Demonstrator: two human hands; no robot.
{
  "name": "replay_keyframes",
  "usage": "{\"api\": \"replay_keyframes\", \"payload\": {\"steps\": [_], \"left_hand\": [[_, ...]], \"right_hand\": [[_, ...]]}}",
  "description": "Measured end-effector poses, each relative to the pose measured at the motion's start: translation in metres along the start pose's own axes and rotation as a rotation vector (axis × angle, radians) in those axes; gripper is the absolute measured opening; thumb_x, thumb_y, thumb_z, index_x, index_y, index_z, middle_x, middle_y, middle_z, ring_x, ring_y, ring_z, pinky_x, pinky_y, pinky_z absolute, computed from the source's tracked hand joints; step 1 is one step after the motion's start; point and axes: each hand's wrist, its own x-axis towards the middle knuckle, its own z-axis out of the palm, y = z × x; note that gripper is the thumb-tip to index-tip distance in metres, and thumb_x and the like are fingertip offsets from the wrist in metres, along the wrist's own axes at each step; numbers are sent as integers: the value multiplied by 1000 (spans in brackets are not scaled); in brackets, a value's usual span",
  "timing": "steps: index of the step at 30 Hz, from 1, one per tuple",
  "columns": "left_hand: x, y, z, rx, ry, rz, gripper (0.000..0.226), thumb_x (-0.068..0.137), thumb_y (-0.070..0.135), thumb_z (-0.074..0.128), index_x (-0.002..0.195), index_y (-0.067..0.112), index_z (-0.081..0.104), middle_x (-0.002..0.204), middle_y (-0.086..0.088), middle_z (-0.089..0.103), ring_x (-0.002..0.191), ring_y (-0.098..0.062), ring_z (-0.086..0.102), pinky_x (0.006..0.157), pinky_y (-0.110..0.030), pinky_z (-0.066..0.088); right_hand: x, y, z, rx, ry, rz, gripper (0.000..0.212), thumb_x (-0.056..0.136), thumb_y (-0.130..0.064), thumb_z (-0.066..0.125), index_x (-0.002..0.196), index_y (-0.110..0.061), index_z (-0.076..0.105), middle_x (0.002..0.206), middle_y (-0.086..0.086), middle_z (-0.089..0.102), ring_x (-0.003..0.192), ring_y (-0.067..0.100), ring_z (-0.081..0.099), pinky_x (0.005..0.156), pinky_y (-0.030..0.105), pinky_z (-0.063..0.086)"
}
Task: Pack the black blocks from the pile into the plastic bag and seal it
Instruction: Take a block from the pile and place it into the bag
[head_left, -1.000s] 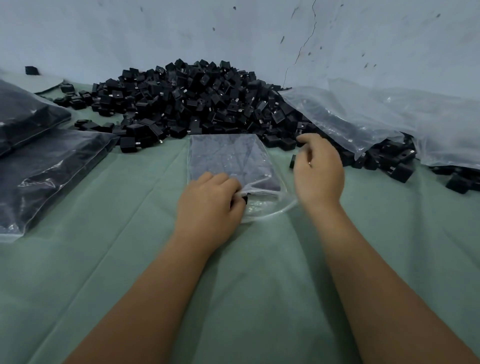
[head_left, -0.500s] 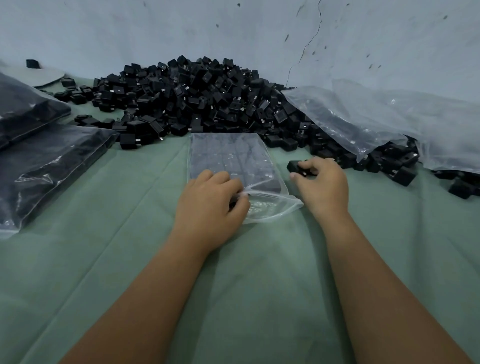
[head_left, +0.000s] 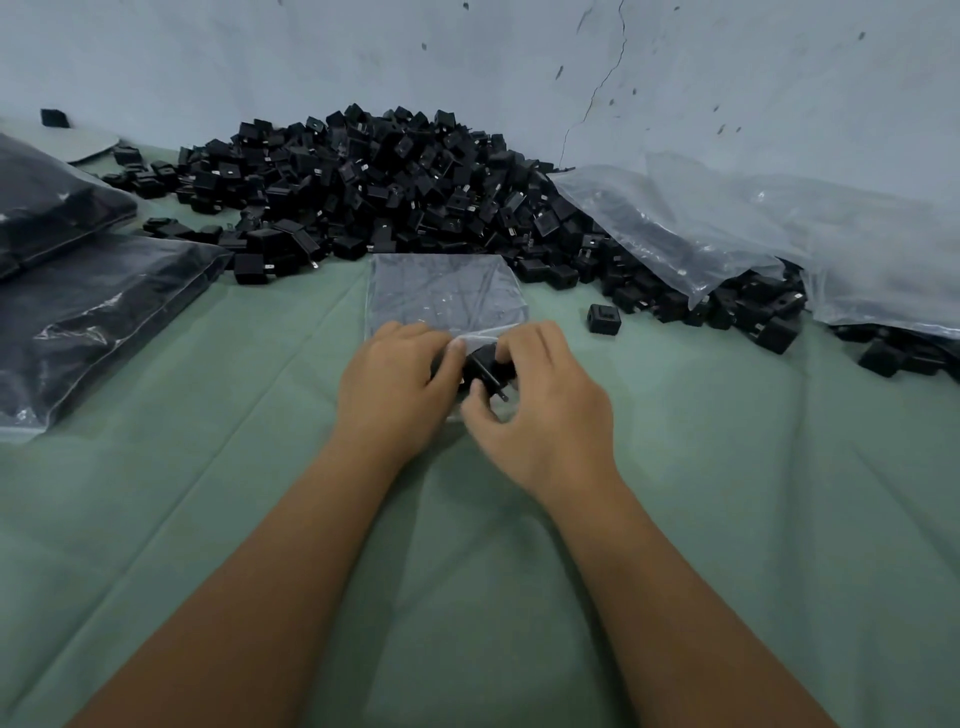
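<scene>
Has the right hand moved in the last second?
Yes. The right hand came back from the pile to the bag mouth, holding a block.

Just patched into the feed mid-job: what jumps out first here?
The big pile of black blocks heaped against the far wall dominates. In front of it, on the green cloth, the left hand holds the mouth of a part-filled plastic bag while the right hand feeds in one black block. Filled bags lie at far left.

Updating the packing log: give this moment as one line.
step: loading bag | right hand: pinches black block at bag mouth | left hand: holds plastic bag open | seal: not done
</scene>
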Motion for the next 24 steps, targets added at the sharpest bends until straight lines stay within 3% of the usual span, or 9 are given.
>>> {"api": "replay_keyframes", "payload": {"steps": [3,8,12,18,21,24], "left_hand": [[0,-1,1,37,-5,31,32,99,28,49,74,13,61,73,3,52,79,-25,49,67,-37,38],[1,-1,3,71,5,64,29,98,27,52,79,11,65,79,-3,57,82,-28,50,70,-40,39],[0,-1,2,51,4,55,31,100,30,47,81,12,65,78,0,54,82,-27,50,71,-41,40],[-2,0,1,29,47,45,30,101,31,44,72,21,46,71,6,48,76,-26,48,64,-36,33],[-1,-1,3,43,47,46,25,98,30,50,76,19,55,74,4,53,78,-26,50,64,-37,35],[1,-3,4,102,0,75,20,90,33,63,97,16,70,87,-2,62,87,-27,53,73,-36,40]], "right_hand": [[1,7,3,-218,-108,37,25,78,-27,68,95,-14,54,96,3,51,63,22,51,48,27,29],[-1,10,8,-360,-271,63,28,90,-40,52,107,-17,57,110,2,56,81,25,62,55,28,29],[-1,10,7,-268,-284,144,24,86,-37,51,101,-20,56,108,-4,56,83,22,60,58,28,37],[5,15,10,-282,-305,226,25,90,-31,45,107,-19,58,112,-3,58,89,23,61,61,29,35],[3,15,10,-291,-264,252,24,88,-33,48,104,-19,60,106,-3,58,84,23,60,59,29,34],[4,16,9,-306,-235,279,24,86,-35,50,102,-19,60,100,-1,57,80,23,59,58,28,33]]}}
